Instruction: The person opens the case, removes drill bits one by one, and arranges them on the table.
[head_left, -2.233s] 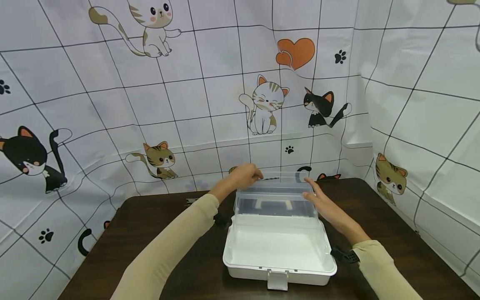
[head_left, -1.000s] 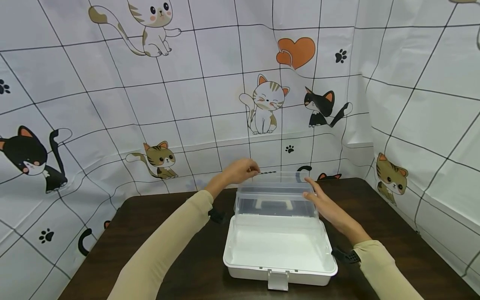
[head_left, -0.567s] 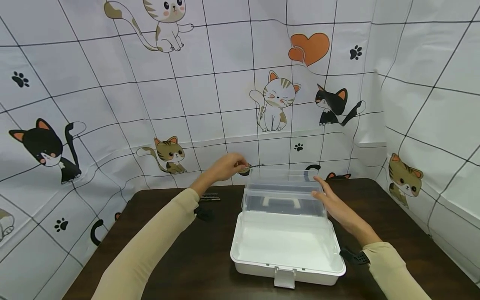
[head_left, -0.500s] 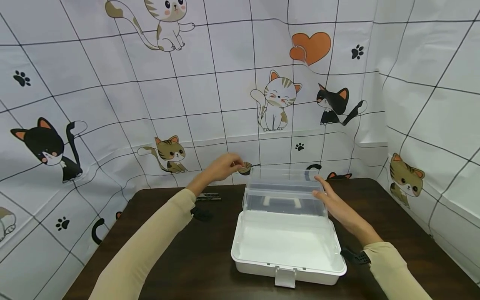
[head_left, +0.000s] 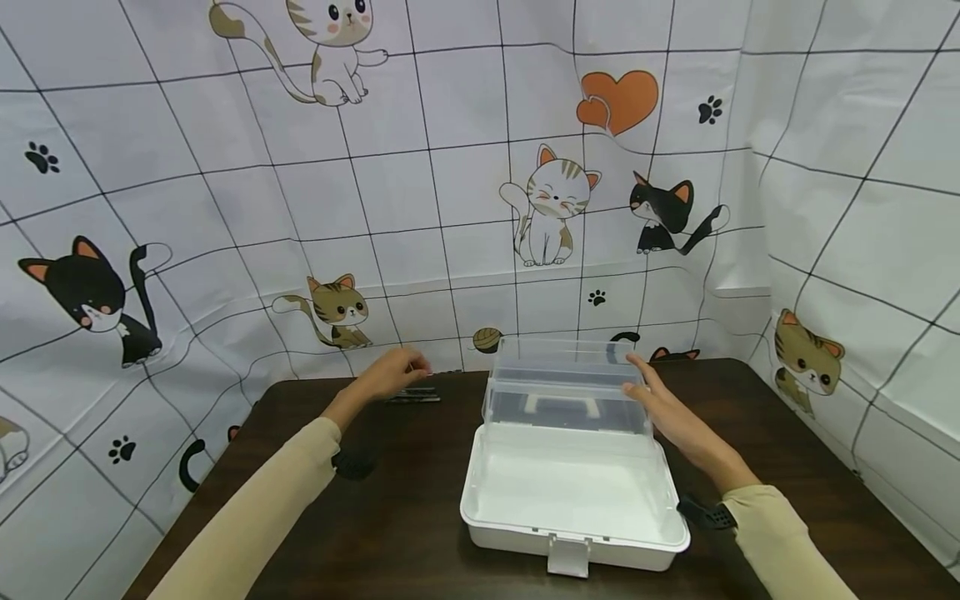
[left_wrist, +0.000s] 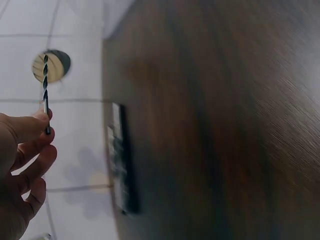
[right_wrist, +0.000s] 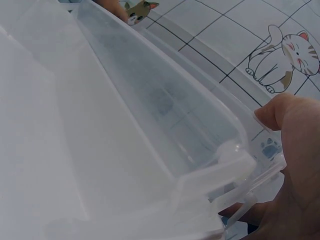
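A dark, spiral-fluted drill bit (left_wrist: 45, 87) is pinched between the thumb and fingertip of my left hand (head_left: 386, 375), its tip pointing away from the palm. That hand is over the far left of the table, right by several more drill bits (head_left: 417, 397) lying side by side. A white plastic box (head_left: 495, 533) stands with its clear lid (head_left: 567, 410) tipped back. My right hand (head_left: 682, 425) grips the lid's right edge, the thumb (right_wrist: 272, 112) on one side and fingers partly hidden behind the clear plastic.
The dark wooden table (head_left: 382, 517) carries the box right of its middle. A white latch (head_left: 568, 557) hangs open at the box's front. Behind and to the right rises a white sheet (head_left: 420, 192) printed with cats and grid lines.
My left hand has carried the drill bit left and down, from the lid's far left corner to beside the other bits. The right hand keeps its grip; the head view has turned slightly left.
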